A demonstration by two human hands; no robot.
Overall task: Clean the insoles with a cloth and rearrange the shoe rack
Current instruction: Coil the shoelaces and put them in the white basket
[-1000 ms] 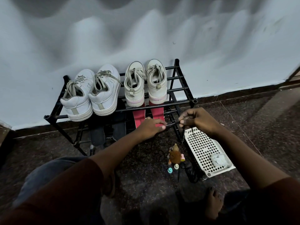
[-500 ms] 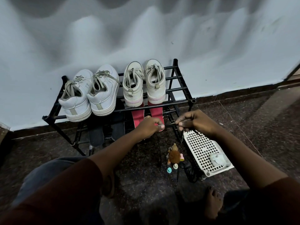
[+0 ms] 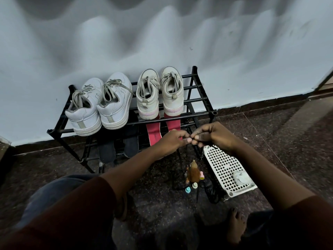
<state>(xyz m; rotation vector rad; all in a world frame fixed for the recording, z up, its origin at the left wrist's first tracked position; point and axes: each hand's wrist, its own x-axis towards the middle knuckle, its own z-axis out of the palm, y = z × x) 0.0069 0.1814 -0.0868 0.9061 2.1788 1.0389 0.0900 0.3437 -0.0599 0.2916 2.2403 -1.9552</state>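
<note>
Left hand: the left hand is reaching forward with its fingers curled in tight, thumb and fingertips pinching a thin dark cord that is hanging down toward the floor.
Right hand: the right hand is curling in the same way, knuckles up, and is pinching the same cord. Its fingertips are touching those of the left hand.
Insoles: two red insoles and two dark insoles are lying on the lower tier of the shoe rack, the red pair just behind the hands.
Shoes: white sneakers and beige sneakers are sitting on the top tier, heels toward the person.
Tray: a white perforated tray is lying on the floor under the right wrist, holding a pale crumpled wad.
</note>
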